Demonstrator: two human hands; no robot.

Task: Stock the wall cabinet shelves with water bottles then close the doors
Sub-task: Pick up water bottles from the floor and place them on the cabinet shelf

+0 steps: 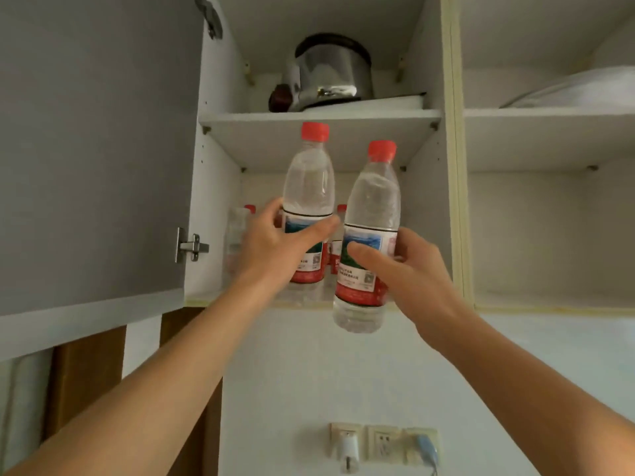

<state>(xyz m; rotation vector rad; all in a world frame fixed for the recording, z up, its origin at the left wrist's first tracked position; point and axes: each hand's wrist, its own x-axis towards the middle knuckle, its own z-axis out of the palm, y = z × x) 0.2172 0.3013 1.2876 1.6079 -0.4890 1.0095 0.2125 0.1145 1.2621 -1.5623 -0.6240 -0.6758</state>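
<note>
Open cabinet (pixel 323 115): both hands raised, left hand (pixel 275 249), right hand (pixel 409 269) gripping bottles.

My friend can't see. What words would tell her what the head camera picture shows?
Two hands each lift a red-capped water bottle toward an open wall cabinet: the left hand holds the left bottle, the right hand the right bottle. More bottles stand on the lower shelf; a steel pot sits above.
</note>
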